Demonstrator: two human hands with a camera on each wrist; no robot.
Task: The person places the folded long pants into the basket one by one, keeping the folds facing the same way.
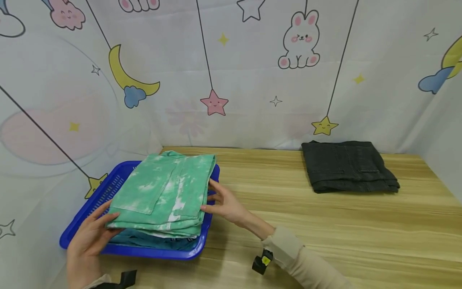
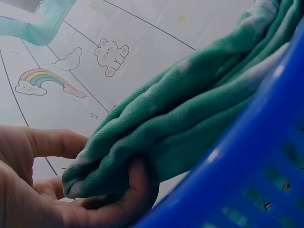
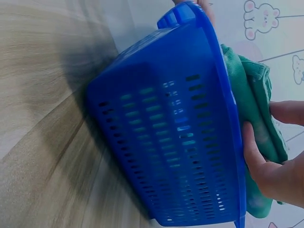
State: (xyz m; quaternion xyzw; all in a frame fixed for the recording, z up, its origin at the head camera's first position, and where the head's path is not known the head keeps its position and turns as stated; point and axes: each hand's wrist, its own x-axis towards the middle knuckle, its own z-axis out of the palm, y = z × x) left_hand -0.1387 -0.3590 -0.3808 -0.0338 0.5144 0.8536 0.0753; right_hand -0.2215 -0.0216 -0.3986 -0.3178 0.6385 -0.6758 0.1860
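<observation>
Folded green-and-white tie-dye jeans (image 1: 162,188) lie over the blue plastic basket (image 1: 140,252), at its rim level. My left hand (image 1: 90,233) grips their front left corner, thumb on top and fingers curled underneath, as the left wrist view shows with the hand (image 2: 71,190) around the layered fold. On the opposite side my right hand (image 1: 231,204) pinches the right edge of the jeans; in the right wrist view its fingers stand on both sides of the green cloth (image 3: 254,109). Beneath, dark teal folded clothing (image 1: 151,239) shows inside the basket.
Folded black jeans (image 1: 346,166) lie at the back right of the wood-grain table (image 1: 267,184). A white cloth wall (image 1: 249,120) printed with stars and bunnies rises behind the table and along the left side, close beside the basket.
</observation>
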